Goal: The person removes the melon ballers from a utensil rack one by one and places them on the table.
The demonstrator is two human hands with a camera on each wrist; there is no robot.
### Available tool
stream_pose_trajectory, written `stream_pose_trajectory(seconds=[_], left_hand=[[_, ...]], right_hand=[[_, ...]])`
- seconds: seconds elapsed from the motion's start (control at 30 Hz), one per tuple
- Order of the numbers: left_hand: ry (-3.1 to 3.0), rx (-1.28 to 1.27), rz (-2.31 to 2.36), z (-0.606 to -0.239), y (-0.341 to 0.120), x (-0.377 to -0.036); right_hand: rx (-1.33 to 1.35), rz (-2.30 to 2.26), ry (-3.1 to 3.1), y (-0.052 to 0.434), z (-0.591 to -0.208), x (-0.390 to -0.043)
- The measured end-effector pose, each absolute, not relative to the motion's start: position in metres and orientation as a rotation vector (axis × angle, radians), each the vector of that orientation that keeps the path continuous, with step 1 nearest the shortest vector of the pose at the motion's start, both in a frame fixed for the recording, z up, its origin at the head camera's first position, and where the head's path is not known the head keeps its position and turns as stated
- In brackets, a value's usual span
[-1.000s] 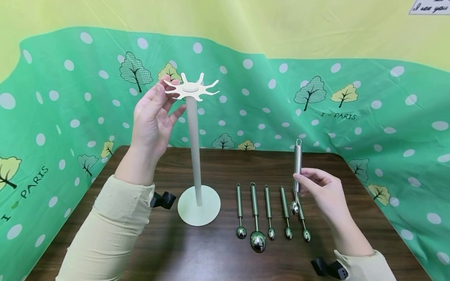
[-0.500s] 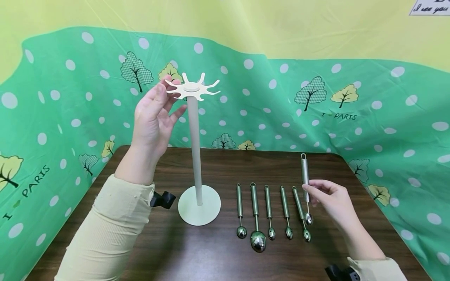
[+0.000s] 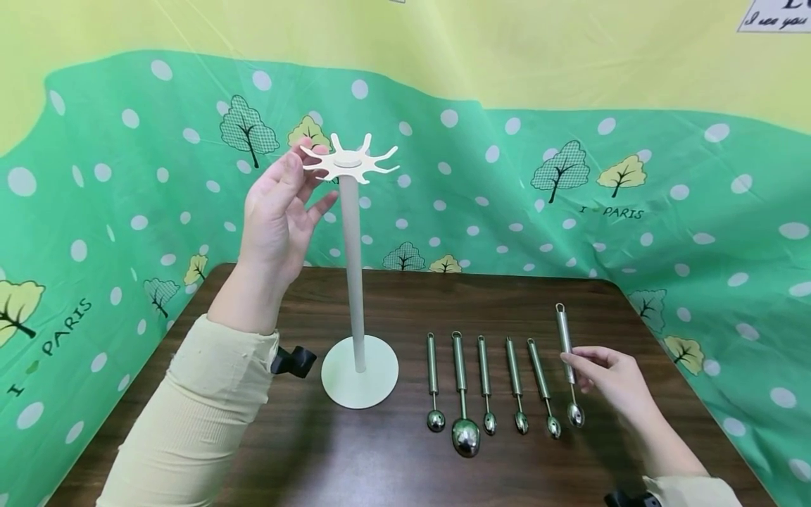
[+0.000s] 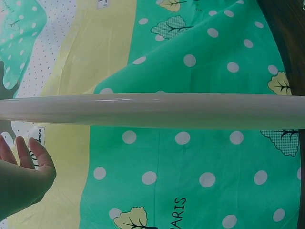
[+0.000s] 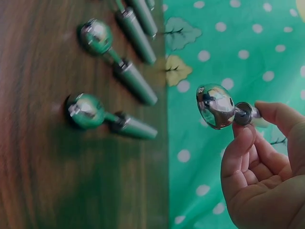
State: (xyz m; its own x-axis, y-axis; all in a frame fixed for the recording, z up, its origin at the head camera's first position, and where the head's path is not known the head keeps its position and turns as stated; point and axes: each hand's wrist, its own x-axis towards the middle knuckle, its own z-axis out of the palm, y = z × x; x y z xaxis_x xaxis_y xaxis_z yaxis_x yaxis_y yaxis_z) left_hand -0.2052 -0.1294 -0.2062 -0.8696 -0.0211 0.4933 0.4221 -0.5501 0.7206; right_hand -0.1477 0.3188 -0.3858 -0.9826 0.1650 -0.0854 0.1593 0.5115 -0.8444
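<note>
1. The right hand (image 3: 611, 377) pinches the handle of a steel scoop (image 3: 568, 362) between thumb and curled fingers (image 5: 243, 152); the scoop's ball end hangs just over the bench (image 3: 380, 465), beyond the right end of the row.
2. To my eye the step is setting this scoop down. It would go best lowered parallel to its neighbours, ball end level with theirs, and released only once the whole length rests on the wood.
3. The left hand (image 3: 279, 211) is raised, its fingers fairly straight and touching one prong of the hook crown (image 3: 348, 160) on the white stand (image 3: 358, 366); a light touch should be enough to steady it.
4. Five more scoops (image 3: 488, 384) lie side by side just left of the right fingers, the nearest close enough to be knocked.
5. A green dotted cloth (image 3: 570, 197) hangs behind the bench, well clear of both hands.
</note>
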Motion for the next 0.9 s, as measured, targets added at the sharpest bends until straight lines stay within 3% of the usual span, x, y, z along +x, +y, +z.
stream_pose_trajectory(seconds=[0.9], left_hand=[[-1.322, -0.624, -2.482, -0.206, -0.129, -0.206]], right_hand=[[-0.401, 1.317, -3.011, 0.355, -0.433, -0.161]])
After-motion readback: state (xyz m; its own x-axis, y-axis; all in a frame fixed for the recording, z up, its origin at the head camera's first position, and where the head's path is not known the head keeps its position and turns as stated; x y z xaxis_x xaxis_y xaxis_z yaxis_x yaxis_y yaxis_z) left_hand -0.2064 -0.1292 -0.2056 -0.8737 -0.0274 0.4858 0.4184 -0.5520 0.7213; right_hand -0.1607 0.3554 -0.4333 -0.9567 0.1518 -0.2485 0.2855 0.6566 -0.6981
